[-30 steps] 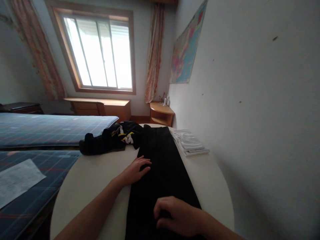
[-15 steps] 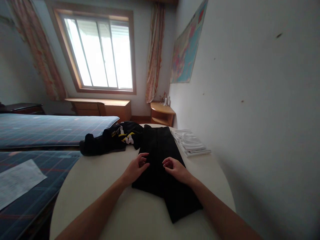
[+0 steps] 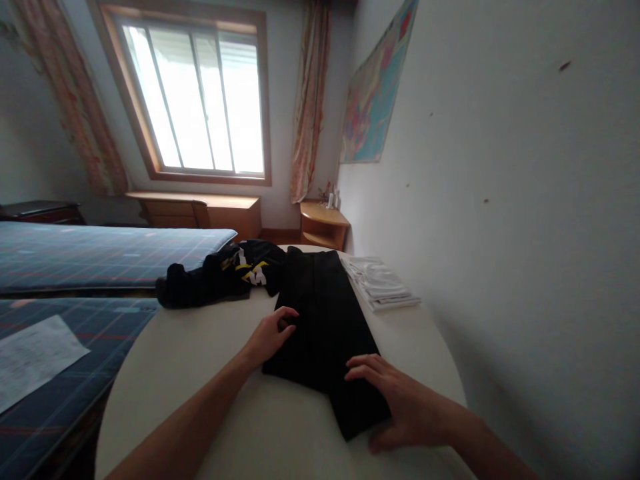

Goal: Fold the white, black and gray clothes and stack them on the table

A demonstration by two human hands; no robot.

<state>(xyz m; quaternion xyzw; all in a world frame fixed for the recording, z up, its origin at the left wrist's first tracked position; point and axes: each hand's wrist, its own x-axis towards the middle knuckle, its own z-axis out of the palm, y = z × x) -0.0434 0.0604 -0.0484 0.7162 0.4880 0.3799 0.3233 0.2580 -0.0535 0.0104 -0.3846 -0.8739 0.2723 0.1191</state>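
Note:
A pair of black trousers [image 3: 320, 313] lies flat on the round white table [image 3: 180, 373], waistband at the far side. One leg end reaches closer to me than the other. My left hand [image 3: 273, 333] rests at the left edge of the trousers, fingers loosely bent and thumb apart, gripping nothing that I can see. Over the right side of the nearer leg end is my right hand [image 3: 400, 400], open, its fingers stretched across the cloth and its thumb down by the hem. Whether the fingertips press on the cloth I cannot tell.
Dark crumpled clothes [image 3: 220, 273] with yellow and white marks lie at the table's far left. Folded white cloth [image 3: 380, 283] sits at the far right, near the wall [image 3: 525, 267]. Beds with plaid mattresses [image 3: 100, 257] stand left, a paper sheet [image 3: 40, 360] on the nearer one.
My right hand has moved toward me and to the right, from the middle of the trousers to the nearer leg end, and its fingers have spread. The left hand has shifted only slightly.

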